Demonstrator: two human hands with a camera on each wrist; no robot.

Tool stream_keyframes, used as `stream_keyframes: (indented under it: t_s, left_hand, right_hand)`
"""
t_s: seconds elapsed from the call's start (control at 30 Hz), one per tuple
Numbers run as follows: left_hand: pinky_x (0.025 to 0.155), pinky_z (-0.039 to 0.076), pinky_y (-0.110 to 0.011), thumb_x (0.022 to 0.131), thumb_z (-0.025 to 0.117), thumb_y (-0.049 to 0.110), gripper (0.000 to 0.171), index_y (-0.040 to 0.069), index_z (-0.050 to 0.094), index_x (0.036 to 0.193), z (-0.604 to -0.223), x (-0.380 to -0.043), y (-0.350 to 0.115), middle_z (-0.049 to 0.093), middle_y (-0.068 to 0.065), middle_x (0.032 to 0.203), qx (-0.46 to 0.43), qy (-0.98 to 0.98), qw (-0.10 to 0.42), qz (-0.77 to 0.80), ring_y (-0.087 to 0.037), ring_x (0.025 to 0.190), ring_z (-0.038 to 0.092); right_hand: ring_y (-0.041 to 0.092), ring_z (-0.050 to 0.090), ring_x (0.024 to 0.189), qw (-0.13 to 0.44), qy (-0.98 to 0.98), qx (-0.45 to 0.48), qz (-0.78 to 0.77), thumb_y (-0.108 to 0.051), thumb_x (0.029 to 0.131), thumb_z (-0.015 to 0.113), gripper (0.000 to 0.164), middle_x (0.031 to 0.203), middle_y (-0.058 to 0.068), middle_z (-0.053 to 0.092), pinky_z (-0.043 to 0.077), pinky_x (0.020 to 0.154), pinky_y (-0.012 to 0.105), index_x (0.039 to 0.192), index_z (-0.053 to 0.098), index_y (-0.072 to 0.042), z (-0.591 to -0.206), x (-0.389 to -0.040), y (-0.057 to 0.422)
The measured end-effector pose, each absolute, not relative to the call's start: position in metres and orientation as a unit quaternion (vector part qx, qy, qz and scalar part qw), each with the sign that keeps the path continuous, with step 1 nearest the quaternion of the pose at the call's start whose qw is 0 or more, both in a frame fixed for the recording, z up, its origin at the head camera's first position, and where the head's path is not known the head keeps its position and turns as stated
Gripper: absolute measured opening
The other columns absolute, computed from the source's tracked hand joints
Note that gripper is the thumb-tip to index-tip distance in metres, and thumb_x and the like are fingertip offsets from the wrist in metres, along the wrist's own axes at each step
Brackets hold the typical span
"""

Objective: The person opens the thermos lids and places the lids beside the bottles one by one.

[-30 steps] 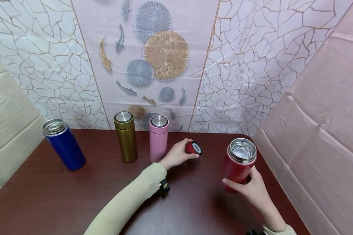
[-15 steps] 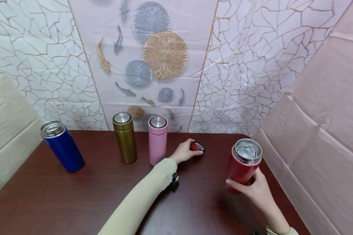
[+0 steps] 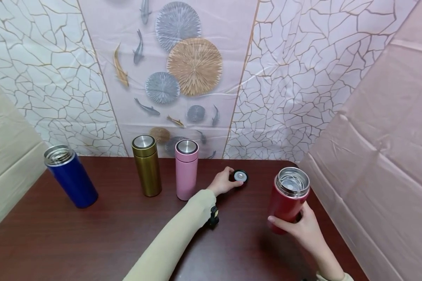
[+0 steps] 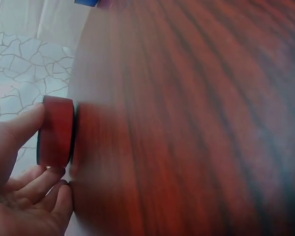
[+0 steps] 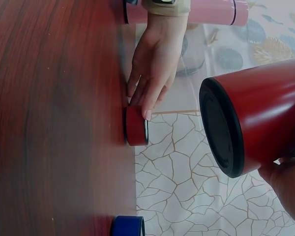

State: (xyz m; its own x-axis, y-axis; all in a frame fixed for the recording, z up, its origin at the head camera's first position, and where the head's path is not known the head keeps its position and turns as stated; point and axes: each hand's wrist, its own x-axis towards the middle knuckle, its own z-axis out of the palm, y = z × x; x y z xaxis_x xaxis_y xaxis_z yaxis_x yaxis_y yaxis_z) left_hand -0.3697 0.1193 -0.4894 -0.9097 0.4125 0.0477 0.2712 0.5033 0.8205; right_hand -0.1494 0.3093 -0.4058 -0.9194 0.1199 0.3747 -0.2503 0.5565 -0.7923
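My left hand [image 3: 222, 182] pinches the red lid [image 4: 57, 132] between thumb and fingers at the back of the table. The lid's pale inner face points up in the head view, and the right wrist view shows its other end down at the tabletop. Over on the right, my right hand [image 3: 303, 227] grips the lower part of a red thermos flask [image 3: 285, 205]. Its steel mouth is uncovered and faces up toward the head camera. The flask's dark base [image 5: 221, 128] hangs above the table in the right wrist view.
A pink flask [image 3: 186, 171] and a gold flask [image 3: 146, 168], both lidded, stand left of my left hand. Farther left is an uncovered blue flask [image 3: 72, 179]. A blue lid [image 5: 129, 226] is on the table in the right wrist view. Fabric walls border the table [image 3: 91, 242].
My left hand has moved right and set the red lid down on the table, turning its inner face upward. The right hand still holds the red flask, nearly unmoved.
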Motion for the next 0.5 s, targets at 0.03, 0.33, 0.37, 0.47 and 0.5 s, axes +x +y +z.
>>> stream_keyframes:
  t_s: [0.03, 0.33, 0.37, 0.47, 0.5]
  left_hand:
    - [0.102, 0.045, -0.038, 0.089, 0.077, 0.034, 0.058, 0.005, 0.051, 0.132, -0.49, -0.37, 0.119, 0.06, -0.016, 0.133, 0.195, 0.862, 0.077, 0.462, -0.028, 0.122, 0.057]
    - [0.103, 0.044, -0.039, 0.089, 0.078, 0.035, 0.064, 0.002, 0.049, 0.135, -0.486, -0.363, 0.118, 0.057, -0.016, 0.131, 0.199, 0.861, 0.059, 0.465, -0.028, 0.119, 0.056]
    - [0.103, 0.043, -0.039, 0.089, 0.077, 0.036, 0.066, 0.002, 0.048, 0.138, -0.484, -0.362, 0.118, 0.056, -0.017, 0.131, 0.198, 0.86, 0.059, 0.467, -0.028, 0.12, 0.055]
    - [0.105, 0.042, -0.04, 0.089, 0.077, 0.036, 0.07, 0.002, 0.046, 0.142, -0.476, -0.358, 0.116, 0.052, -0.018, 0.134, 0.199, 0.856, 0.056, 0.474, -0.028, 0.123, 0.053]
    - [0.105, 0.042, -0.04, 0.089, 0.077, 0.036, 0.07, 0.003, 0.046, 0.143, -0.474, -0.357, 0.115, 0.052, -0.018, 0.135, 0.201, 0.854, 0.056, 0.476, -0.028, 0.124, 0.052]
  right_hand:
    - [0.002, 0.06, 0.099, 0.196, -0.86, 0.038, 0.47, -0.004, 0.072, 0.089, 0.067, 0.112, -0.016, 0.063, 0.048, 0.083, 0.015, 0.129, 0.054, -0.005, -0.406, -0.149, 0.309]
    - [0.002, 0.059, 0.1, 0.192, -0.862, 0.039, 0.468, -0.005, 0.073, 0.088, 0.066, 0.113, -0.016, 0.063, 0.047, 0.084, 0.015, 0.13, 0.055, -0.006, -0.409, -0.15, 0.305]
    - [0.002, 0.059, 0.1, 0.191, -0.863, 0.039, 0.467, -0.005, 0.073, 0.088, 0.066, 0.113, -0.016, 0.063, 0.047, 0.083, 0.015, 0.13, 0.054, -0.006, -0.409, -0.151, 0.305]
    - [0.002, 0.059, 0.101, 0.189, -0.863, 0.039, 0.466, -0.006, 0.074, 0.088, 0.066, 0.114, -0.016, 0.062, 0.047, 0.084, 0.015, 0.131, 0.054, -0.006, -0.408, -0.152, 0.305]
    - [0.002, 0.059, 0.101, 0.189, -0.864, 0.039, 0.466, -0.006, 0.074, 0.088, 0.066, 0.114, -0.016, 0.062, 0.047, 0.084, 0.015, 0.131, 0.054, -0.006, -0.407, -0.152, 0.304]
